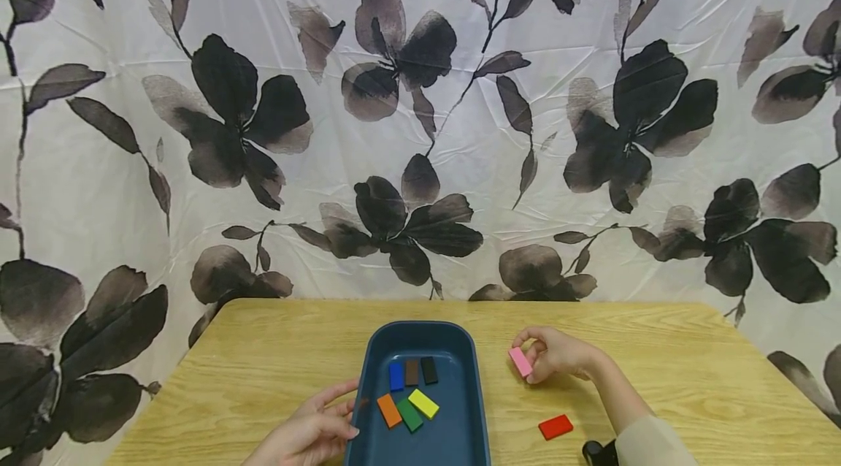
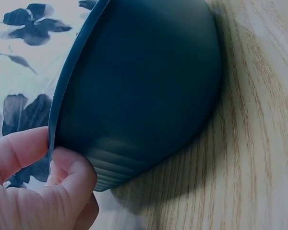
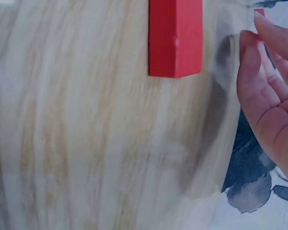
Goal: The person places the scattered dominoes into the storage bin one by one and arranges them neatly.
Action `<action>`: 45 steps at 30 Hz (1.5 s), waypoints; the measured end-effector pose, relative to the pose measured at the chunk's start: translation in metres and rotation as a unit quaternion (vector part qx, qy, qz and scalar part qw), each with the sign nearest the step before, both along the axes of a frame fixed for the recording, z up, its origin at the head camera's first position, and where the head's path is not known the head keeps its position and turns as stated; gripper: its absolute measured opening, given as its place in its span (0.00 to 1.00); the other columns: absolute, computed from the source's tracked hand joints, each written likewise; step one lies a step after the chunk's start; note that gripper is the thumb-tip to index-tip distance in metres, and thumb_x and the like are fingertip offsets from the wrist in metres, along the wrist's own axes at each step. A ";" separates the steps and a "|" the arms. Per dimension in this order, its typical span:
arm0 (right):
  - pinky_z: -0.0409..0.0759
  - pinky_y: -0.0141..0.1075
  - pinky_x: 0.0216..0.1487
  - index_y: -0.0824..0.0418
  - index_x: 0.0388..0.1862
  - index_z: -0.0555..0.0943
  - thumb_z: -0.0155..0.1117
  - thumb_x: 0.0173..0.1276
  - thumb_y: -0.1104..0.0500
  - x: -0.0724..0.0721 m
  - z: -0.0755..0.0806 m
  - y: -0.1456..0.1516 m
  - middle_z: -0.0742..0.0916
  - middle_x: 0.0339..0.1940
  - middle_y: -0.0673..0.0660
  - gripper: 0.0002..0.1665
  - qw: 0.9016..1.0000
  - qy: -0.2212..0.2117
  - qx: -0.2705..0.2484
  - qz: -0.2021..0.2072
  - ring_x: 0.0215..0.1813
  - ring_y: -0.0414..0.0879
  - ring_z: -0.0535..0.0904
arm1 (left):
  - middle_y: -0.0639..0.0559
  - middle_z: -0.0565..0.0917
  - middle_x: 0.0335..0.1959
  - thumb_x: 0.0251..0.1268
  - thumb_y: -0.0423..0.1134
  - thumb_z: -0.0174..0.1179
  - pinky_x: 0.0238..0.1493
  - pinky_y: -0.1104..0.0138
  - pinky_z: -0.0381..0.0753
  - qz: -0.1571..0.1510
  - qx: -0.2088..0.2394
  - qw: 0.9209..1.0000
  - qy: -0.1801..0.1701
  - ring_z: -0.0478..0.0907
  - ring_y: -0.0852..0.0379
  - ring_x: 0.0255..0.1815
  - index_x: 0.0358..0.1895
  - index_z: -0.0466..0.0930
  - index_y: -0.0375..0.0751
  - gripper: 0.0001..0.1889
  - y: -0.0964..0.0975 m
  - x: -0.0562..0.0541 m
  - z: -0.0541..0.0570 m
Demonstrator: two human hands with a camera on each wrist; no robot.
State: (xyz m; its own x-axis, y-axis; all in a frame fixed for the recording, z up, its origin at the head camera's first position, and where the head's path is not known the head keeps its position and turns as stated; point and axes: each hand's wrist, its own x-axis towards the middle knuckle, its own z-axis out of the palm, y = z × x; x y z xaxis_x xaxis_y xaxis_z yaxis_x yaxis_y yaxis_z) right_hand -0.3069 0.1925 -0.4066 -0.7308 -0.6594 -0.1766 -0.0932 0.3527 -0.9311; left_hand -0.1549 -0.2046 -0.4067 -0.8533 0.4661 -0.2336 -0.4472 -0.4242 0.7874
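Observation:
My left hand (image 1: 314, 424) pinches the left rim of a dark blue tray (image 1: 425, 444) between thumb and fingers. Inside the tray lie a blue block (image 1: 396, 376), a brown block (image 1: 411, 372), a black block (image 1: 429, 370), an orange block (image 1: 389, 411), a green block (image 1: 410, 415) and a yellow block (image 1: 423, 404). To the right of the tray, my right hand (image 1: 558, 354) holds a pink block (image 1: 520, 362) between thumb and fingertips, above the tabletop. A red block (image 1: 555, 427) lies flat on the table, nearer to me than that hand.
The wooden table (image 1: 276, 349) has a light grain. Behind it hangs a white curtain (image 1: 512, 247) with dark flower prints. A black object (image 1: 599, 453) shows beside the right sleeve (image 1: 653, 444) at the bottom edge.

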 end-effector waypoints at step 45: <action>0.79 0.34 0.33 0.74 0.52 0.68 0.67 0.46 0.76 0.032 0.061 -0.065 0.80 0.29 0.56 0.31 0.990 0.001 -0.088 0.110 0.27 0.44 0.77 | 0.44 0.75 0.49 0.51 0.13 0.50 0.44 0.67 0.76 0.027 -0.017 0.999 -0.008 0.74 0.54 0.49 0.72 0.40 0.30 0.43 0.001 0.000 0.003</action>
